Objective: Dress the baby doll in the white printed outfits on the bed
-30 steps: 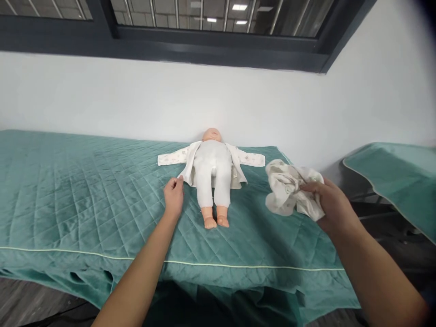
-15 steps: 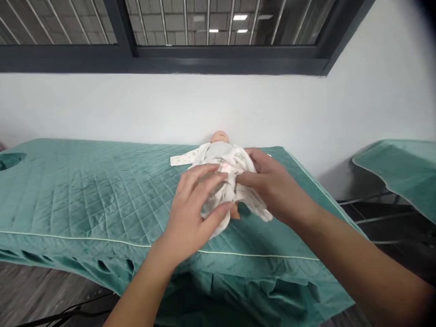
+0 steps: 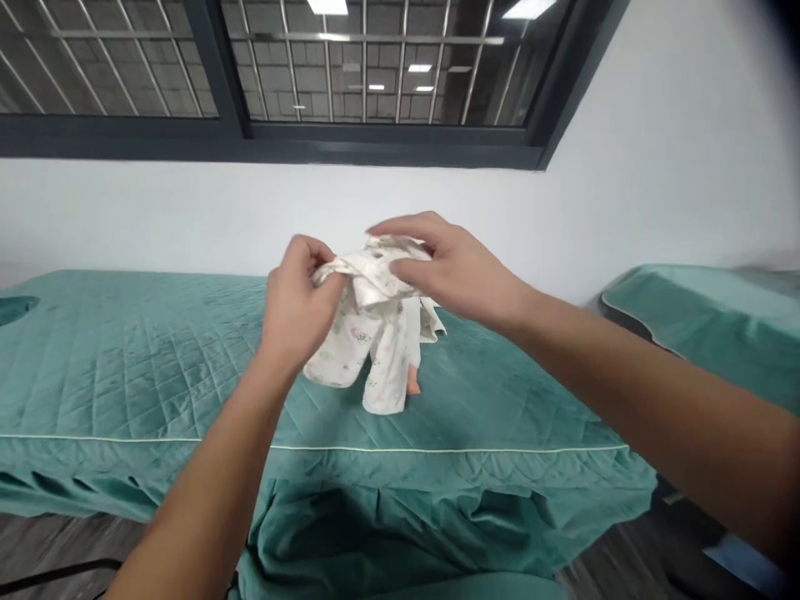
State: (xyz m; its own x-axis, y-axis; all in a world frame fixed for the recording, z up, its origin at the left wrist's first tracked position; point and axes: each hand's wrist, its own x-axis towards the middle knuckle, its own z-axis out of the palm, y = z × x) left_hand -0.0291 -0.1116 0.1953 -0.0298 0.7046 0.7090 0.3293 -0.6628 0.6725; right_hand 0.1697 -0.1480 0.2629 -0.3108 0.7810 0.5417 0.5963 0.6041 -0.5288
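Observation:
White baby pants (image 3: 386, 379) with a small coloured print hang in front of me, their two legs pointing down. My left hand (image 3: 297, 304) pinches the waist edge at the left. On the other side, my right hand (image 3: 459, 267) grips the bunched upper part between thumb and fingers. Behind the pants lies a baby doll on the bed; one bare foot (image 3: 413, 381) shows beside the right pant leg, while its head and body are hidden. A corner of white cloth (image 3: 431, 323) sticks out to the right of the doll's leg.
A green quilted bed cover (image 3: 156, 358) with pale piping spreads under the doll, with a hole (image 3: 17, 310) at its far left. Behind are a white wall (image 3: 156, 212) and a dark-framed window (image 3: 375, 143). Another green-covered surface (image 3: 706, 325) stands at the right.
The bunched cloth has been raised and now hangs as pants with both legs visible. My left hand moved up and left and closed on the waist; my right hand rose. The view shifted.

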